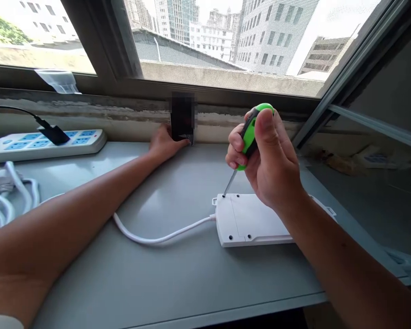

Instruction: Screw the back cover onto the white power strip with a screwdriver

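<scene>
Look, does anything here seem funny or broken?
Yes, the white power strip lies upside down on the ledge, back showing, with a screwdriver at a screw hole. The paint under the window is peeling.

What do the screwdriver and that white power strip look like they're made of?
The screwdriver's handle looks like moulded plastic, glossy green and black; its shaft looks like bare steel, thin with a grey sheen. The power strip's casing seems matte white plastic, with moulded lugs and a seam. Its cord looks like smooth rubber or PVC; the look can't settle which.
</scene>
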Action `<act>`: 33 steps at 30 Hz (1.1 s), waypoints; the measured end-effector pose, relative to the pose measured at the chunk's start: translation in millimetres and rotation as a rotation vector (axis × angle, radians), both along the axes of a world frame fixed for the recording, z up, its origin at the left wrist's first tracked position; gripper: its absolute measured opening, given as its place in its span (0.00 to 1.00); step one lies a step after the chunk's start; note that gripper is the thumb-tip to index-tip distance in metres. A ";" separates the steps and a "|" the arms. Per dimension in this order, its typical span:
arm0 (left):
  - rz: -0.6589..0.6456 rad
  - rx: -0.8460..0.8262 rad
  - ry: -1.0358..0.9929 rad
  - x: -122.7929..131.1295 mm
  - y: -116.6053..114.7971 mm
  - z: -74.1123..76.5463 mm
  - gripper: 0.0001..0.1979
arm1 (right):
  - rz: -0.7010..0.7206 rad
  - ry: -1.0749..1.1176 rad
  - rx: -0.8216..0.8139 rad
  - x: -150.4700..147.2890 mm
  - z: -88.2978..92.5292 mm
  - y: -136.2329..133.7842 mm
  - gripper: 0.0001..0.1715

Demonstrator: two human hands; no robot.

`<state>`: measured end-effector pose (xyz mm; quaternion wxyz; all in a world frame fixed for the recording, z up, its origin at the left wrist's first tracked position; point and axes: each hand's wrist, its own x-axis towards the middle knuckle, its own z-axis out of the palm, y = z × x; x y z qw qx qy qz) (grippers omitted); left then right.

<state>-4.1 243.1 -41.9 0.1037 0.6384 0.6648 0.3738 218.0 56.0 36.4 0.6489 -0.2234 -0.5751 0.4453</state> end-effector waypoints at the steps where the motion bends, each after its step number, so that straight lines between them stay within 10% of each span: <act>1: -0.003 -0.001 0.000 0.1 0.0 0.1 0.34 | -0.001 -0.002 -0.003 0.1 0.2 -0.1 0.25; 33: -0.023 0.093 -0.169 -8.6 11.7 -7.9 0.19 | 0.034 -0.049 -0.015 7.2 3.0 1.3 0.27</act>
